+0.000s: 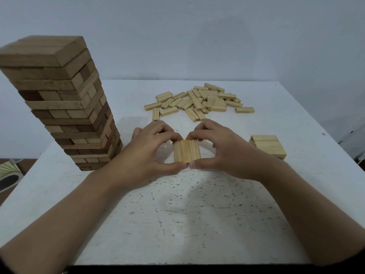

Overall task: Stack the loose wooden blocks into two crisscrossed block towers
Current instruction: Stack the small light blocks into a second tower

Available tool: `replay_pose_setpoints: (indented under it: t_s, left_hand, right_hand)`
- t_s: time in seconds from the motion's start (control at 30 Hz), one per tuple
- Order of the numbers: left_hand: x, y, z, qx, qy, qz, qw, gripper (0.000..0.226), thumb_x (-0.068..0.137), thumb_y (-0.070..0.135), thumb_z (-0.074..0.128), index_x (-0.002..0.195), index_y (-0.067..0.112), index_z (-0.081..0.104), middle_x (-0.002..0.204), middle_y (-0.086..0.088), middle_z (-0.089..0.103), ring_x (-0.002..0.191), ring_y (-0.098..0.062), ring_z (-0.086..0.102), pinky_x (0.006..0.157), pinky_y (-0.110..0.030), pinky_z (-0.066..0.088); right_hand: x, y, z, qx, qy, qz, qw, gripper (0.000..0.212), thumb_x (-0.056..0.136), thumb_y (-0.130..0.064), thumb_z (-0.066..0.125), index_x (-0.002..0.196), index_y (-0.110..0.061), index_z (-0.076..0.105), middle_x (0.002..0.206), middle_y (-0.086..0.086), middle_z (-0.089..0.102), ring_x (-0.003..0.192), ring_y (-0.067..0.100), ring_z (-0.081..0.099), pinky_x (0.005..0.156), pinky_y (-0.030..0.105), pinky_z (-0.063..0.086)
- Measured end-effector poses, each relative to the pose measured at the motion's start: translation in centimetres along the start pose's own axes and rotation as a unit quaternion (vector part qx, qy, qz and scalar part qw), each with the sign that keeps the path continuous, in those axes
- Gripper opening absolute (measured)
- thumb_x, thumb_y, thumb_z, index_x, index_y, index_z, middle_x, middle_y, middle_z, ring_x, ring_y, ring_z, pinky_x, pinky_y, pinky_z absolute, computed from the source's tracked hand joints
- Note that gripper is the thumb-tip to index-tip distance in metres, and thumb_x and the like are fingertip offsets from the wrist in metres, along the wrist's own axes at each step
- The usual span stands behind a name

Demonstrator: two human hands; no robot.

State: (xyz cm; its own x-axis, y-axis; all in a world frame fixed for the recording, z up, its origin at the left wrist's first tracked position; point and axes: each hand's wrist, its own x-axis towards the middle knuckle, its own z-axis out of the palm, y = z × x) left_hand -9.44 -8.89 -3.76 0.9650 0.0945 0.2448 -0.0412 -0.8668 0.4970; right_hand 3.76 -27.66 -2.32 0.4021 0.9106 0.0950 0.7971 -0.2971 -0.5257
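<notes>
Row (186, 153) ends under left hand (148, 153), right hand (224, 153)

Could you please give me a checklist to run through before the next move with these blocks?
1. The three-block row lies flush, side by side: ok.
2. The left hand and right hand both pinch the row's ends: ok.
3. The short stack at right shows a flat top: ok.
4. The tall tower is clear of the left hand: cannot tell, they look close.
5. The loose pile has blocks left: ok.
</notes>
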Motion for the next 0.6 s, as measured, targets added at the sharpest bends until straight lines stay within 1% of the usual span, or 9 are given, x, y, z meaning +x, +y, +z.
replay_pose_setpoints:
  t_s: [0.07,0.13,0.2,0.27,0.33,0.4,0.43,0.5,0.6]
  left_hand:
    - [-0.1,0.1,-0.4,-0.009,0.027,0.019,0.999,0.052,0.078,0.065,0.074,0.120,0.037,0.064,0.114,0.020,0.050,0.115,0.005,0.042,0.101,-0.033,0.034]
    - [-0.1,0.4,-0.8,-0.010,0.043,0.033,0.998,0.056,0.076,0.069,0.068,0.122,0.036,0.063,0.115,0.020,0.050,0.114,0.002,0.045,0.099,-0.036,0.038]
    - [0.1,0.7,-1.2,-0.012,0.053,0.042,0.998,0.057,0.077,0.068,0.067,0.123,0.035,0.063,0.116,0.019,0.049,0.114,0.000,0.046,0.096,-0.039,0.041]
    - [0.2,1.2,-1.6,-0.003,0.052,0.048,0.998,0.057,0.077,0.069,0.066,0.124,0.038,0.062,0.117,0.020,0.049,0.113,-0.003,0.048,0.095,-0.036,0.041]
    - [0.4,1.6,-1.9,0.010,0.045,0.051,0.998,0.057,0.077,0.071,0.065,0.124,0.040,0.061,0.117,0.022,0.048,0.113,-0.005,0.049,0.095,-0.029,0.037]
    - [0.6,2.1,-2.0,0.014,0.042,0.055,0.998,0.056,0.076,0.072,0.064,0.123,0.042,0.060,0.118,0.023,0.048,0.113,-0.003,0.049,0.095,-0.023,0.033]
    - [0.8,2.5,-1.9,0.011,0.040,0.059,0.997,0.056,0.076,0.072,0.065,0.123,0.042,0.061,0.117,0.023,0.048,0.112,-0.002,0.050,0.095,-0.022,0.032]
    - [1.4,3.3,-1.7,0.003,0.036,0.065,0.997,0.057,0.074,0.072,0.065,0.122,0.041,0.061,0.116,0.024,0.049,0.111,0.000,0.050,0.095,-0.025,0.035]
    - [3.0,4.8,-0.9,-0.014,0.027,0.067,0.997,0.060,0.072,0.074,0.065,0.122,0.040,0.064,0.114,0.023,0.051,0.110,-0.001,0.050,0.095,-0.034,0.041]
  right_hand:
    - [-0.2,-0.3,-0.4,-0.007,0.026,-0.015,1.000,0.051,0.084,-0.042,0.079,0.129,-0.028,0.060,0.114,-0.017,0.046,0.112,-0.001,0.042,0.085,0.002,0.029]
    - [-0.4,-0.6,-1.0,-0.020,0.043,-0.024,0.999,0.051,0.083,-0.042,0.080,0.129,-0.030,0.059,0.116,-0.018,0.046,0.114,-0.004,0.040,0.087,0.000,0.027]
    - [-0.6,-0.9,-1.8,-0.026,0.049,-0.023,0.998,0.053,0.083,-0.045,0.079,0.130,-0.032,0.058,0.117,-0.021,0.046,0.115,-0.007,0.038,0.089,0.000,0.027]
    - [-0.9,-1.1,-2.5,-0.027,0.054,-0.023,0.998,0.053,0.083,-0.048,0.078,0.130,-0.034,0.058,0.117,-0.024,0.045,0.116,-0.006,0.038,0.090,0.001,0.027]
    - [-1.3,-1.1,-3.0,-0.028,0.059,-0.024,0.998,0.054,0.082,-0.050,0.078,0.130,-0.035,0.059,0.117,-0.024,0.046,0.117,-0.003,0.039,0.092,0.003,0.028]
    - [-1.7,-1.1,-3.5,-0.027,0.063,-0.021,0.997,0.054,0.081,-0.052,0.078,0.129,-0.036,0.059,0.118,-0.023,0.048,0.119,0.000,0.039,0.096,0.009,0.030]
    - [-2.0,-0.9,-3.8,-0.025,0.066,-0.018,0.997,0.054,0.080,-0.052,0.078,0.129,-0.036,0.060,0.118,-0.023,0.049,0.121,0.001,0.040,0.098,0.012,0.031]
    - [-2.5,-0.4,-4.4,-0.024,0.065,-0.011,0.998,0.054,0.079,-0.052,0.079,0.128,-0.039,0.060,0.119,-0.023,0.051,0.122,0.001,0.039,0.100,0.015,0.032]
    - [-3.6,0.8,-5.7,-0.023,0.062,0.004,0.998,0.054,0.076,-0.054,0.080,0.125,-0.043,0.060,0.120,-0.027,0.051,0.123,-0.004,0.037,0.099,0.011,0.029]
